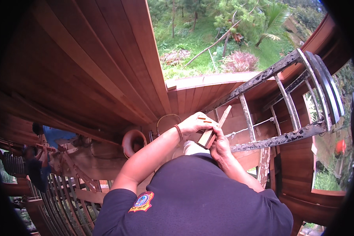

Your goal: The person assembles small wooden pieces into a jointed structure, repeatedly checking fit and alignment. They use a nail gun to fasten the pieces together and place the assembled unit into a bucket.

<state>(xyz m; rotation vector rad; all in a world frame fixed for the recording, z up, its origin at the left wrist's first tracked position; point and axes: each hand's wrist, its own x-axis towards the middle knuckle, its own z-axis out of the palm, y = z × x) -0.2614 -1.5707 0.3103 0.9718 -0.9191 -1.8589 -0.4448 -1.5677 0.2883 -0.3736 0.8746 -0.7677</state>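
Observation:
In front of my chest my two hands meet over narrow pieces of wood. My right hand (pixel 222 146) is closed round a wooden strip (pixel 225 116), which slants up and away from me. A short wooden block with a dark end (pixel 205 138) lies against the strip, between my hands. My left hand (pixel 196 123), with a beaded bracelet at its wrist, has its fingers curled over the far side of the wood. Bits of a thin orange-brown stick, like a pencil (pixel 207 121), show between its fingers. Its fingertips are partly hidden.
A worn ladder (pixel 244 118) leans across the right side, a rope (pixel 246 129) tied to it. Ahead, a large opening in the plank wall (pixel 181 101) looks onto greenery. A round orange-brown tub (pixel 132 144) stands at left. Other people (pixel 38 165) are further left.

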